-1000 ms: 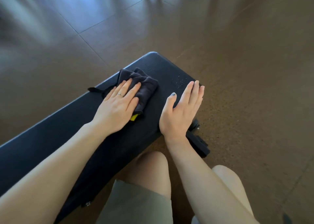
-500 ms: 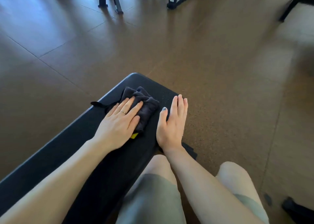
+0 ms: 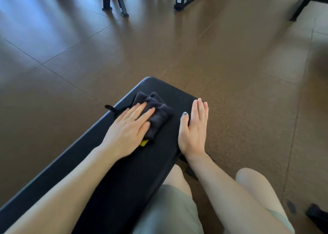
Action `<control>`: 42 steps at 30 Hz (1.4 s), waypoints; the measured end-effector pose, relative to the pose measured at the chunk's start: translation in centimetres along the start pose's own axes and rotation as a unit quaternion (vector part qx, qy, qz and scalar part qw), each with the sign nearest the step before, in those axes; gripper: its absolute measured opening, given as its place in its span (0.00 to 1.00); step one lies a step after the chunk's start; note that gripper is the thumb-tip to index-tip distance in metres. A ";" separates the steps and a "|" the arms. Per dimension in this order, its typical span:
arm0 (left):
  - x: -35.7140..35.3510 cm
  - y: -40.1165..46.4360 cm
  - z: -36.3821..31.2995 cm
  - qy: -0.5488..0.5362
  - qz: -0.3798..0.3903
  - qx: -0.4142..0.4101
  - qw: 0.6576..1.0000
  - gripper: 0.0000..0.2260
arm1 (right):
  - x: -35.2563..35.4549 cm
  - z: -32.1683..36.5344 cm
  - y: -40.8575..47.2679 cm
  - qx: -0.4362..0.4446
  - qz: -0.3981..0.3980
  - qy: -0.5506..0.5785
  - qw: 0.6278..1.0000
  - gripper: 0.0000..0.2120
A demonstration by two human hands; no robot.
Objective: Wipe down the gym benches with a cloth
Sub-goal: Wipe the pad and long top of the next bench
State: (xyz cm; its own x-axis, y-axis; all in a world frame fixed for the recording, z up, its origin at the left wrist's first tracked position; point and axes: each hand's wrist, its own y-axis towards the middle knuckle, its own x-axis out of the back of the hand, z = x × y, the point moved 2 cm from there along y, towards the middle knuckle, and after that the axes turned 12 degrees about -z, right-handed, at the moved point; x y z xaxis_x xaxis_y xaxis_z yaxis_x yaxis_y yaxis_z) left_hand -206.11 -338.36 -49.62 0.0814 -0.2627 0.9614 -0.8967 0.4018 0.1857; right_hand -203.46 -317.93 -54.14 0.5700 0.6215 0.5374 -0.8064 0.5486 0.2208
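You have one view only, from the head camera, looking forward and steeply down from close above the hands. The bench (image 3: 134, 162) runs from the lower left up to the middle, its end just beyond the left hand (image 3: 127, 132) and right hand (image 3: 194, 130). Floor (image 3: 230, 65) fills the far half.

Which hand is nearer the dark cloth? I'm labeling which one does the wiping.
Left. The left hand presses flat on the dark cloth atop the black bench; the right hand rests apart on the bench's right edge.
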 end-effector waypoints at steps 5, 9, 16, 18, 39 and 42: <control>-1.6 4.2 -1.5 0.021 0.000 0.044 0.999 0.25 | -0.1 0.0 -0.1 -0.010 0.000 0.008 1.000 0.33; -1.5 1.6 -5.0 -0.007 0.009 -0.055 0.998 0.25 | 0.0 0.0 -0.3 -0.019 0.002 0.025 1.000 0.32; -2.9 8.4 -4.6 -0.005 0.008 -0.079 0.997 0.23 | -0.2 0.1 -0.4 -0.027 -0.016 0.054 0.998 0.32; -3.5 10.6 -5.4 0.003 0.015 -0.073 0.997 0.23 | -0.3 0.2 -0.3 -0.026 -0.013 0.046 0.999 0.32; -3.2 5.8 -8.4 -0.014 0.028 -0.130 0.991 0.24 | 1.2 -0.9 -0.3 -0.212 -0.035 0.261 0.941 0.33; -2.9 3.1 -8.5 -0.016 0.033 -0.134 0.990 0.25 | 1.9 -0.9 -0.6 -0.427 0.066 0.401 0.808 0.27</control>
State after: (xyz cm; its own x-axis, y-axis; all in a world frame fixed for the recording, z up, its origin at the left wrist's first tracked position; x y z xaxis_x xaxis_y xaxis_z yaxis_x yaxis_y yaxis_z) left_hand -205.46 -328.91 -50.06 0.0097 -0.2545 0.9670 -0.7519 0.6357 0.1748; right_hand -201.76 -316.60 -53.95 0.6819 0.6815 -0.2656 -0.6619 0.4204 -0.6206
